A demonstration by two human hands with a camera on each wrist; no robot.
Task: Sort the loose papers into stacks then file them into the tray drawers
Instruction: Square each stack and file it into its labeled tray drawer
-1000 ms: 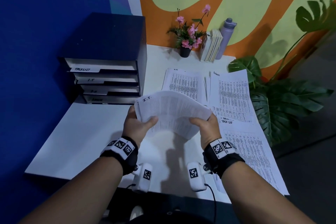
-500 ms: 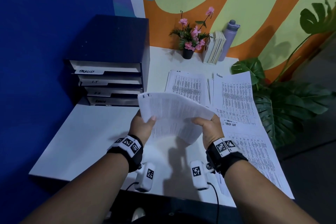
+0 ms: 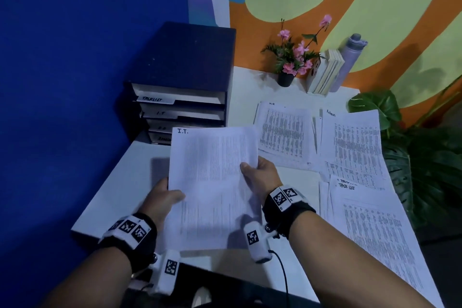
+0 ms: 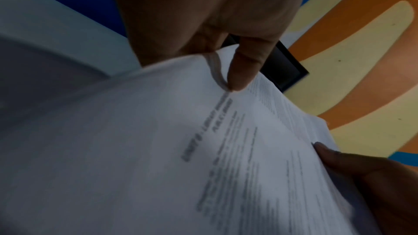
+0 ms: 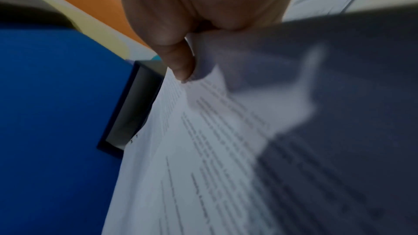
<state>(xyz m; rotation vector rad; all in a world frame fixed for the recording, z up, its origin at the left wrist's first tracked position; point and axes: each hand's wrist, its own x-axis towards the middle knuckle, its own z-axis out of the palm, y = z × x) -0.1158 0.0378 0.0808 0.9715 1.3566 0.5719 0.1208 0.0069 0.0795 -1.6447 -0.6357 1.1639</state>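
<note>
I hold a stack of printed sheets headed "I.T." (image 3: 212,182) upright above the white desk (image 3: 120,182). My left hand (image 3: 162,197) grips its left edge, thumb on top. My right hand (image 3: 260,172) pinches its right edge. The wrist views show each thumb pressed on the I.T. stack (image 4: 203,149) (image 5: 226,149). A dark blue drawer unit (image 3: 185,77) stands at the back left, its trays labelled "Task list" (image 3: 155,99), "I.T." (image 3: 161,113) and two lower ones partly hidden by the sheets. On the desk lie an "H.R." stack (image 3: 282,132), an "Admin" stack (image 3: 355,142) and a "Task list" stack (image 3: 375,232).
A pot of pink flowers (image 3: 292,57), several upright books (image 3: 325,72) and a grey bottle (image 3: 350,57) stand against the painted back wall. A blue wall (image 3: 62,82) closes the left side. A large-leafed plant (image 3: 425,157) stands beyond the desk's right edge.
The I.T. stack has turned from lying sideways and bowed to standing upright and flat. My left hand dropped to the lower left edge and my right hand rose up the right edge.
</note>
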